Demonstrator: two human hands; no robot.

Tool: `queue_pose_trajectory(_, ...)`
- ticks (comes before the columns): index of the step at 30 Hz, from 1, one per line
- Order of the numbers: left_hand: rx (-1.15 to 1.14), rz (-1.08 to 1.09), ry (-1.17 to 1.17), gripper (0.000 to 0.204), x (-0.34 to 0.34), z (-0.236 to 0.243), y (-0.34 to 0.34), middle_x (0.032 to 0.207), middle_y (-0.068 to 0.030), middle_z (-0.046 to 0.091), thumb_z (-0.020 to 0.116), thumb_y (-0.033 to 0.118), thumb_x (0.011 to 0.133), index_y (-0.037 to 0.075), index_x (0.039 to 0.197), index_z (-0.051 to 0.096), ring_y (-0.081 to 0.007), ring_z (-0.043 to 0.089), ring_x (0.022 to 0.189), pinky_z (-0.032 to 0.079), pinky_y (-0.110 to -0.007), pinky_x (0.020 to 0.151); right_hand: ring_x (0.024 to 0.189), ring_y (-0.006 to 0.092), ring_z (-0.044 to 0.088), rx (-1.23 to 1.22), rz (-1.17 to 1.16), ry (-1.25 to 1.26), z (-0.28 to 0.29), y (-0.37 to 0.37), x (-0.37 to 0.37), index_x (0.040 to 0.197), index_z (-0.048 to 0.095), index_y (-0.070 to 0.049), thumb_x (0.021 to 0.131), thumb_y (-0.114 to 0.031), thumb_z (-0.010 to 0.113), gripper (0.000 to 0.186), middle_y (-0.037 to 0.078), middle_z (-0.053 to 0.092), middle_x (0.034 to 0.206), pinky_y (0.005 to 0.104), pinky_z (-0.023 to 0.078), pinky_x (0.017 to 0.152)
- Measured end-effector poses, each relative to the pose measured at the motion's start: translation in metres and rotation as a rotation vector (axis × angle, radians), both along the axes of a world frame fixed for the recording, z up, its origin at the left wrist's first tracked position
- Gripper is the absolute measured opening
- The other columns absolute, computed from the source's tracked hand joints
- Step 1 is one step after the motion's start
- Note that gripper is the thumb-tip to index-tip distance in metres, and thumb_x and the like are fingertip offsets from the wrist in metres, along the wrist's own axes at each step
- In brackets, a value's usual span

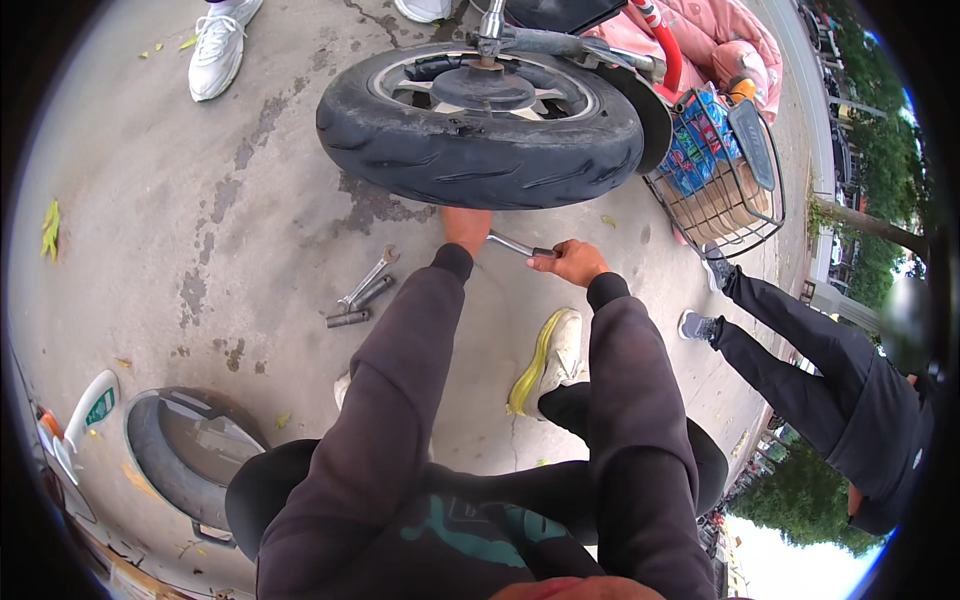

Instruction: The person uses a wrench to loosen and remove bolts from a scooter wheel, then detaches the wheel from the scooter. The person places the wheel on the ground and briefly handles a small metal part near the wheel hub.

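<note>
A black scooter wheel [479, 160] with a treaded tyre and spoked rim fills the top centre, with a socket tool [490, 30] standing upright at its hub. My left hand [467, 225] reaches under the tyre, its fingers hidden. My right hand [572, 262] is closed round the dark handle of a metal wrench [512, 243], whose far end runs behind my left hand. On the concrete left of my arms lie an open-ended wrench [365, 280] and metal socket pieces [348, 318].
A wire basket [720, 220] with packages hangs by a pink padded cover [745, 45]. A person in dark clothes [820, 380] stands at right; someone's white shoes [215, 55] are at top left. A basin of water [145, 455] sits lower left. Trees [870, 150] line the far edge.
</note>
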State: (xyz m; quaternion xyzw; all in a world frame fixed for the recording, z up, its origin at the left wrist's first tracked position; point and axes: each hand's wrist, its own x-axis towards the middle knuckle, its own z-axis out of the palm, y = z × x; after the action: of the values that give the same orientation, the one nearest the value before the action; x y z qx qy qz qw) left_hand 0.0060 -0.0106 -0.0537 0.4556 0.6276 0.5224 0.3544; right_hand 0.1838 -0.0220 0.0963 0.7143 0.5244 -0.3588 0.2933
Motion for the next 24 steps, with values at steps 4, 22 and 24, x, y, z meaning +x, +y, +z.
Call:
queue_pose_trajectory(4,0.027,-0.055,0.463,0.03,-0.003,-0.05,-0.001,0.112,-0.018,0.068,0.058,0.021,0.088,0.003,0.11,0.069,-0.0402,0.059,0.109,0.042,-0.048,0.1,0.1,0.0295,0.067,0.017,-0.006,-0.017,0.004,0.001,-0.024,0.099,0.074,-0.005,0.068,-0.076,0.07,0.077,0.014,0.072,0.101,0.0377,0.051,0.089)
queue_pose_trajectory(22,-0.078,-0.605,0.322,0.03,-0.014,-0.063,-0.002,0.115,-0.0159,0.069,0.055,0.022,0.092,0.004,0.113,0.068,-0.0353,0.061,0.112,0.046,-0.042,0.098,0.08,0.0374,0.069,0.378,-0.212,-0.279,0.04,-0.096,-0.143,0.089,0.073,-0.005,0.085,-0.057,0.067,0.053,0.02,0.071,0.082,0.0468,0.054,0.074)
queue_pose_trajectory(24,-0.038,-0.495,0.281,0.032,-0.011,-0.065,-0.006,0.116,-0.0156,0.068,0.056,0.026,0.091,0.007,0.113,0.069,-0.0362,0.059,0.114,0.042,-0.046,0.101,0.081,0.0383,0.069,0.334,-0.167,-0.258,0.034,-0.098,-0.131,0.089,0.071,-0.003,0.085,-0.058,0.066,0.055,0.021,0.071,0.083,0.0475,0.054,0.074)
